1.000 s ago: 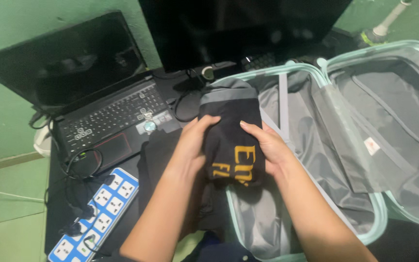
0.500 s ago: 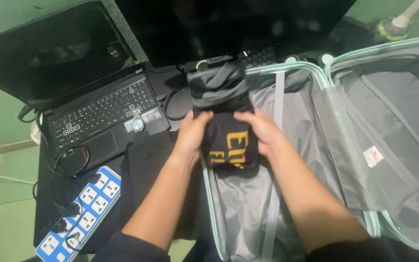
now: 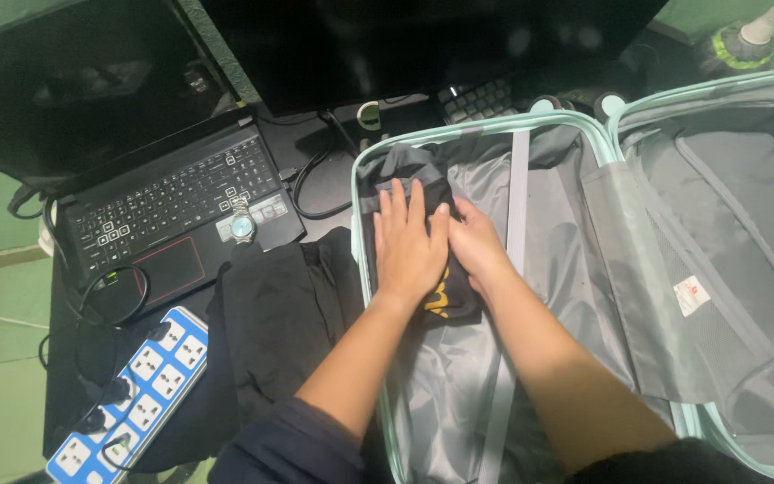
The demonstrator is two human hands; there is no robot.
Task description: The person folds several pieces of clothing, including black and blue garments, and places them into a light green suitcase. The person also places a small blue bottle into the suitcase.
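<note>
The folded black garment with yellow print lies in the far left corner of the open suitcase, on its grey lining. The left hand presses flat and open on it; the right hand rests beside, fingers loosely curled on its edge. Pressed unevenly, the fold could spring loose or bunch against the mint rim. Another black garment lies just left, beside the laptop.
</note>
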